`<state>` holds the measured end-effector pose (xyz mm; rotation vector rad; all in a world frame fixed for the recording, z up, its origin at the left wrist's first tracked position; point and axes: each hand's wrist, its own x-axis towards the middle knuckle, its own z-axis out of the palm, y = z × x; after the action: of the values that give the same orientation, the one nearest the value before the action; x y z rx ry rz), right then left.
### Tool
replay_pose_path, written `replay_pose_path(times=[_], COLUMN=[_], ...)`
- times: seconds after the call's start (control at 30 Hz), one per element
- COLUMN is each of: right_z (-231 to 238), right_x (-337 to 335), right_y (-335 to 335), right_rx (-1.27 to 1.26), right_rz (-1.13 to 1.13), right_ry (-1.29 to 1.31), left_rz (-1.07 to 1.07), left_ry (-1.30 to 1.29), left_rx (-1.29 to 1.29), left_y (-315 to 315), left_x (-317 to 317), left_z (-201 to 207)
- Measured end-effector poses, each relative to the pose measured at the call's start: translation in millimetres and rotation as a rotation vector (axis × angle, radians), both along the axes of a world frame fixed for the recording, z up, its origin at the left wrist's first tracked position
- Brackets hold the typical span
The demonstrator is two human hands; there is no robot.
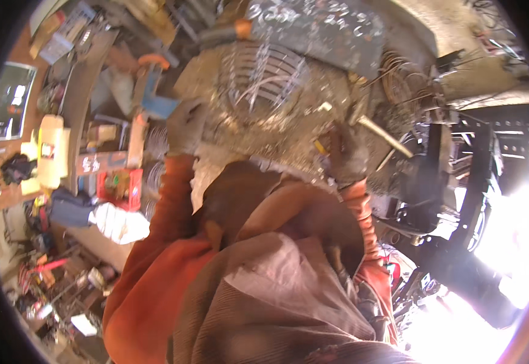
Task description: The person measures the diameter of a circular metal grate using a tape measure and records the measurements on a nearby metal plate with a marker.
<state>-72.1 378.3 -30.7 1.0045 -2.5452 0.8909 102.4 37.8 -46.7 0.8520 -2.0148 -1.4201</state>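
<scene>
My left hand (185, 126), in a dark, dirty glove, is raised with its fingers curled, right by the end of a bent blue piece (160, 107). An orange curved part (154, 59) tops that piece; whether my hand grips it is unclear. My gloved right hand (346, 156) is blurred, its fingers closed. A small yellow piece (320, 147) shows at its fingertips, its kind hidden. Ahead of both hands lies a grille of curved metal bars (267, 70) on a brown dirty surface (200, 76). Beside my right hand rests a tool with a pale wooden handle (387, 137).
A dark metal plate (319, 30) with chalk marks lies beyond the grille. Wire coils (401, 76) and black metal framework (446, 176) stand right. At left are a wooden shelf (88, 103), a red crate (134, 189) and clutter. Strong glare fills the lower right.
</scene>
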Motion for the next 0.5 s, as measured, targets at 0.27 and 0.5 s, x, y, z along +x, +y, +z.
replay_pose_path(times=[0.27,0.5], right_z=[24.6,44.6], right_x=[-31.1,-96.8], right_y=[-37.9,-84.7], right_rx=[-0.294,-0.249], right_rz=[-0.191,-0.120], right_ry=[-0.325,-0.054], left_rz=[-0.013,-0.045], left_ry=[0.086,0.096], left_rx=[-0.265,-0.130], left_y=[-62.8,-91.5], left_x=[-37.5,-113.2], left_z=[-27.2,-10.8])
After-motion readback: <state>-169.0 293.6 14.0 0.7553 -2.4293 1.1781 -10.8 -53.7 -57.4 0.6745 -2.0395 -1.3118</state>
